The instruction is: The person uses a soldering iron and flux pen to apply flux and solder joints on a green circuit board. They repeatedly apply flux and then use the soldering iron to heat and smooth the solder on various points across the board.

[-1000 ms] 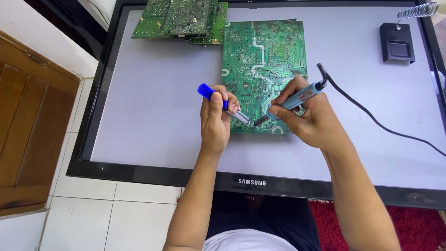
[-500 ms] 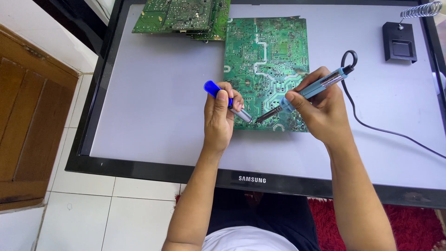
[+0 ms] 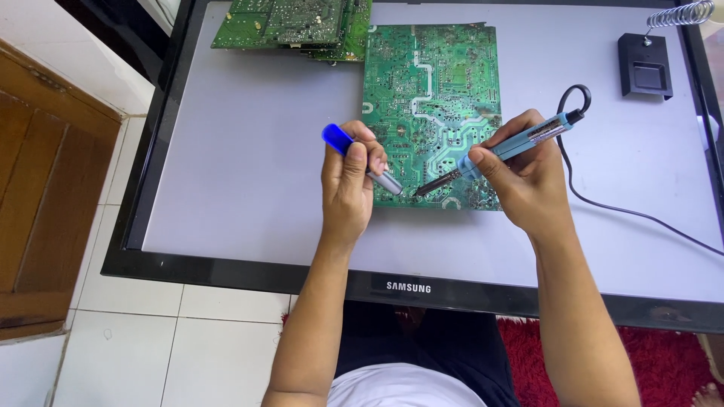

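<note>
A green circuit board [image 3: 434, 90] lies solder side up on a flat screen panel [image 3: 241, 166]. My left hand [image 3: 348, 177] grips a blue-capped desoldering pump [image 3: 339, 142], its metal tip slanting down to the board's near edge. My right hand [image 3: 524, 169] holds a light blue soldering iron [image 3: 520, 143], whose dark tip touches the board close to the pump's tip. The iron's black cable [image 3: 603, 203] loops off to the right across the panel.
A stack of green circuit boards [image 3: 290, 22] lies at the panel's far left. A black iron stand with a coil [image 3: 647, 68] sits at the far right. A wooden cabinet [image 3: 45, 211] stands left, over white floor tiles; a red rug [image 3: 664, 362] lies at lower right.
My right hand has swung the iron's handle up and to the right, and the cable now forms a loop above it. Both tips have stayed at the board's near edge.
</note>
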